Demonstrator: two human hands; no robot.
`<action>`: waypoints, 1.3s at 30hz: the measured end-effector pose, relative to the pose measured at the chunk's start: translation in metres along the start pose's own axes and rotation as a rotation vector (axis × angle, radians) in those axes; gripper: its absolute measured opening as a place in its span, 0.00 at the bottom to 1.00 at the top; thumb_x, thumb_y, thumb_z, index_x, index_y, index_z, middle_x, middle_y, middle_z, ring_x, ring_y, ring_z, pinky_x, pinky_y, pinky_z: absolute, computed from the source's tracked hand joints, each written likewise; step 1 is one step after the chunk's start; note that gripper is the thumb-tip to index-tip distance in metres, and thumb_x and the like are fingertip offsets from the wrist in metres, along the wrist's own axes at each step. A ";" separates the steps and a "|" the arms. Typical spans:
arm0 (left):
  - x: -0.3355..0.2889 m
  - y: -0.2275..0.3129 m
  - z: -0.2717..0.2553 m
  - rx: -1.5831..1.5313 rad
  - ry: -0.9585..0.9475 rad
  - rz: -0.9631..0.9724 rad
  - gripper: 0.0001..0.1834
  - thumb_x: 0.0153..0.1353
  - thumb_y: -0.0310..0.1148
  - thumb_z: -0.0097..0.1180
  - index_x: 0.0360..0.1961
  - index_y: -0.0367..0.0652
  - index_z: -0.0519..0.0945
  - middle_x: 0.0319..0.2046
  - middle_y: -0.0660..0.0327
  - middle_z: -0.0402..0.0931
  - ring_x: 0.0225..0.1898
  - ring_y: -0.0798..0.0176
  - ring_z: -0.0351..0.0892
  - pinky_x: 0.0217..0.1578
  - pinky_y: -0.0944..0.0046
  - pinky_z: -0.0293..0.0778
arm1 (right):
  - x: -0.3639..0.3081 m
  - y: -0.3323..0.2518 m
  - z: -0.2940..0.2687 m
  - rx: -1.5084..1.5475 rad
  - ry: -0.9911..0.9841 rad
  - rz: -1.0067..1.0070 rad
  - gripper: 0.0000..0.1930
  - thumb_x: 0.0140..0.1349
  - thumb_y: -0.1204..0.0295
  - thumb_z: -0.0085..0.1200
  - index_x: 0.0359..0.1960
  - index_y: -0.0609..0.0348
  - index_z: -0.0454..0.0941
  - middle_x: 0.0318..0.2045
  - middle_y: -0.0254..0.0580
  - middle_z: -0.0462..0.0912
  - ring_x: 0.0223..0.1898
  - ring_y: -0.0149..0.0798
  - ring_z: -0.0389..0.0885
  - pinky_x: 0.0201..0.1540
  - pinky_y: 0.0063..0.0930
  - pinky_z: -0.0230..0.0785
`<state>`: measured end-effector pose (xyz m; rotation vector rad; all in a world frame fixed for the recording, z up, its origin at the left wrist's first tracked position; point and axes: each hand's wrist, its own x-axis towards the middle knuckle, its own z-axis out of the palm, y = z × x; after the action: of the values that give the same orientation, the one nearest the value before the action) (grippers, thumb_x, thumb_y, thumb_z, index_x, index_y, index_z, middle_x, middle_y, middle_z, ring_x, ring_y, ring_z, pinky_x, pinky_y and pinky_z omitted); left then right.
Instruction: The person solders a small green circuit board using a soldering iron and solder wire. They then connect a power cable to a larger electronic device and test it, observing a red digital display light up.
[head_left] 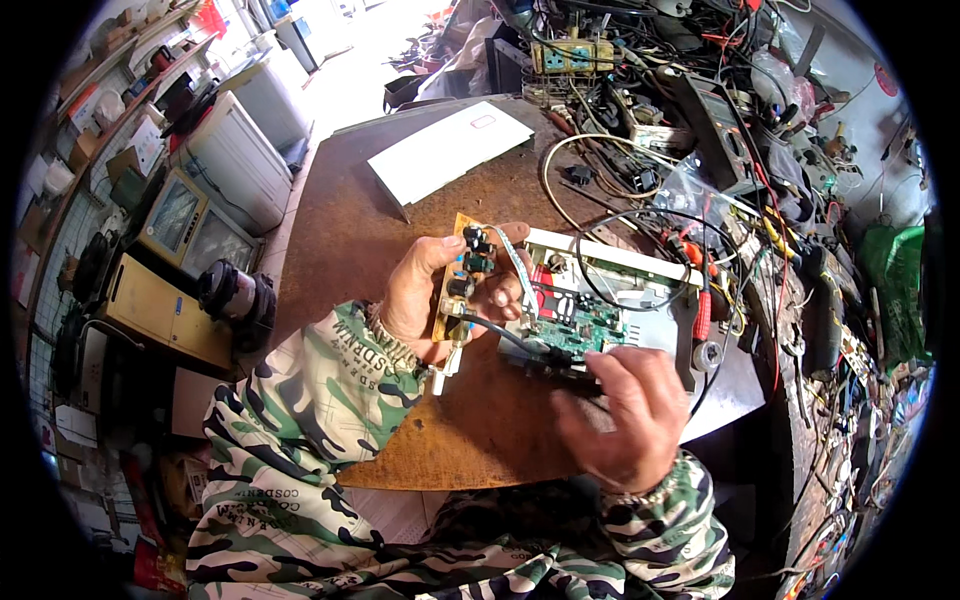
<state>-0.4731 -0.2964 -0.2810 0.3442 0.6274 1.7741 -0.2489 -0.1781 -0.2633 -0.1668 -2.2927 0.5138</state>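
My left hand [412, 290] is closed around a narrow orange-yellow circuit board [462, 285] and holds it tilted above the table. Black capacitors and other parts stand on its face. A grey ribbon cable [521, 272] and a black cable [510, 335] run from this board toward an open metal case [655, 264]. Inside the case lies a green circuit board [585, 325]. My right hand [630, 410] hovers at the case's near edge, fingers bent and smeared by motion. Whether anything is between those fingers cannot be made out.
A white metal cover [452, 155] lies on the brown table [345, 215] at the back. A red-handled tool [702, 315] and looped cables are beside the case. Cables, tools and a multimeter [712, 130] crowd the right side. Appliances and shelves [110, 100] line the left.
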 end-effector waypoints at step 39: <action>-0.006 0.003 0.003 0.387 0.023 0.048 0.38 0.65 0.31 0.59 0.73 0.33 0.59 0.61 0.44 0.74 0.54 0.51 0.82 0.55 0.51 0.82 | -0.018 0.012 0.039 -0.076 0.092 -0.171 0.19 0.52 0.79 0.64 0.47 0.66 0.80 0.35 0.44 0.81 0.32 0.43 0.80 0.33 0.39 0.72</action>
<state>-0.4719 -0.3022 -0.2761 0.6064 0.9889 1.6985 -0.2643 -0.1842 -0.3045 -0.0306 -2.2136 0.3248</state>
